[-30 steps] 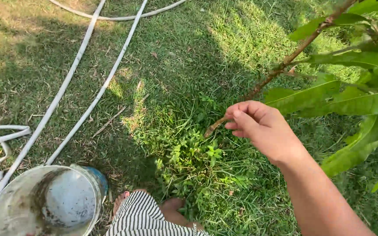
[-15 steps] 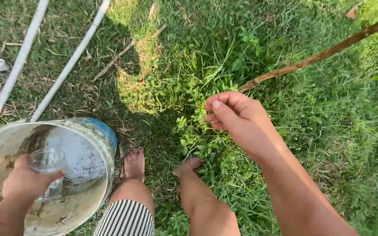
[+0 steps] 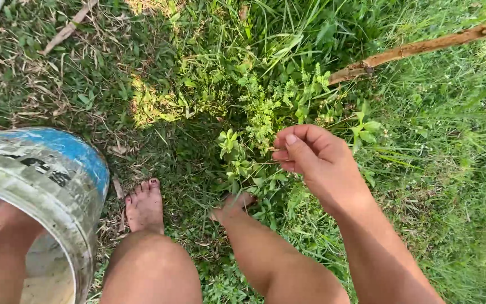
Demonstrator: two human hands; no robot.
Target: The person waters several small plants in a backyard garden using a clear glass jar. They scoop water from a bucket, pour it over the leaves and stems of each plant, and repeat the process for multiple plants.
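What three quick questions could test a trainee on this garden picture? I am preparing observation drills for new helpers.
1. True or false: the right hand is closed with fingers curled, above the leafy weeds.
2. Where does the left arm go?
A. into the bucket
B. onto the brown stem
C. onto the knee
3. Fill in: both bare feet stand on ____.

Key:
1. True. Whether the pinched fingers hold a sprig cannot be told.
2. A. The left hand itself is hidden inside.
3. Grass.
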